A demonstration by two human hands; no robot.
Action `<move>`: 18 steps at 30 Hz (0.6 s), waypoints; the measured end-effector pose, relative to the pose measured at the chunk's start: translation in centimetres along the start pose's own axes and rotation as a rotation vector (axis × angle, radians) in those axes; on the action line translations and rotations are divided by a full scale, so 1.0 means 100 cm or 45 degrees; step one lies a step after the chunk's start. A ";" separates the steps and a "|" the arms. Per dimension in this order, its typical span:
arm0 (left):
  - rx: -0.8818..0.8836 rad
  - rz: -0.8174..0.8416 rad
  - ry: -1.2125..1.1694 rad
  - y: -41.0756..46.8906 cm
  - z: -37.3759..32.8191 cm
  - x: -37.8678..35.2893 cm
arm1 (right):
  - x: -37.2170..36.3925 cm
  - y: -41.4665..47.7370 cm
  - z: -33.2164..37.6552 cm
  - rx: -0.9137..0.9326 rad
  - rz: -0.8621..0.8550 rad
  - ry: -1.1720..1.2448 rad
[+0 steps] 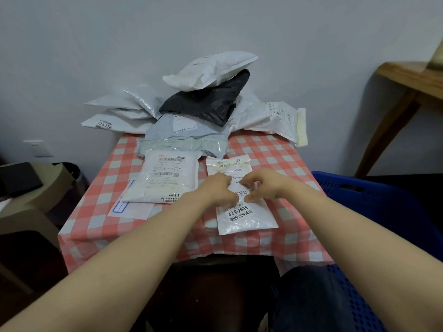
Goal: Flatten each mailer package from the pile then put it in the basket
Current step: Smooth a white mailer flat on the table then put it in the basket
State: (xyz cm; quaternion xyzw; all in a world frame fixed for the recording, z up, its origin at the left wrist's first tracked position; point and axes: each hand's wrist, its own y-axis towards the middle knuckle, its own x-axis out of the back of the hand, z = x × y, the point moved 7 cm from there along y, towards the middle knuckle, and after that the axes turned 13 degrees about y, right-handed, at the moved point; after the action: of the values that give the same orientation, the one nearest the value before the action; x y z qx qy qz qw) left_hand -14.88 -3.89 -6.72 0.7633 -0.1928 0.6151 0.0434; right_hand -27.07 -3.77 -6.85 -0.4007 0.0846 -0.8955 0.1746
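Both hands on one white mailer (242,212), frame centre.
Left hand (215,189) and right hand (262,185) meet at the mailer's middle, fingers curled and pinching the plastic. The mailer lies on the checked tablecloth (100,200). Just left of it lies a second mailer (167,178). The pile (206,101) sits behind, upper centre. The blue basket (359,190) stands at right, beside the table.
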 end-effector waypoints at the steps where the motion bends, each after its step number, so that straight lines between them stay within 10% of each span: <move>1: -0.013 0.026 0.027 0.000 0.000 0.000 | -0.001 0.002 0.002 -0.003 0.024 -0.052; 8: 0.016 -0.098 0.240 0.004 -0.003 0.006 | -0.005 0.012 0.023 0.054 -0.091 -0.466; 18: -0.011 -0.394 0.083 -0.003 -0.003 0.014 | 0.004 0.010 0.017 0.106 -0.317 -0.192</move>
State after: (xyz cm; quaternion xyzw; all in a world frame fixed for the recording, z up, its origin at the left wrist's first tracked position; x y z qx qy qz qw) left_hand -14.78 -3.86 -5.26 0.7632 -0.0741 0.6247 0.1473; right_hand -25.75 -4.84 -5.74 -0.4665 -0.0163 -0.8803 0.0847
